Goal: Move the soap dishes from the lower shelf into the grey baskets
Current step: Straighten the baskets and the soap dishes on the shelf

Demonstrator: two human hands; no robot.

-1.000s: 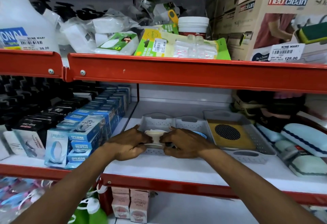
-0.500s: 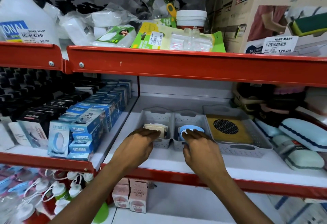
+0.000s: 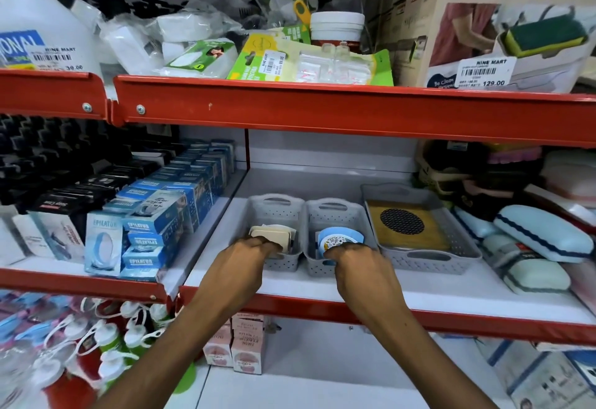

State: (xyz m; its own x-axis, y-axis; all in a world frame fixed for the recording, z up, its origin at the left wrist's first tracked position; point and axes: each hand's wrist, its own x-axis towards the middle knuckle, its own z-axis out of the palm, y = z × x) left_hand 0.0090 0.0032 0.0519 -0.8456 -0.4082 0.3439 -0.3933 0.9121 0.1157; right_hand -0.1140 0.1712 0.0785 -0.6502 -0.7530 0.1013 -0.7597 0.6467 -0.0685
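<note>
- Left hand (image 3: 240, 258) gripping cream soap dish (image 3: 270, 236) inside small grey basket (image 3: 274, 211).
- Right hand (image 3: 356, 263) gripping blue soap dish (image 3: 338, 238) inside neighbouring basket (image 3: 335, 215).
- Risk: light baskets tipping forward if dragged.

Two bare forearms, no sleeves anywhere along their visible length; left hand (image 3: 246, 255) and right hand (image 3: 361, 266) both ungloved; no rings, watch, bracelet or bands visible on the wrists or the backs of the hands; fingertips mostly hidden, nails not discernible.
</note>
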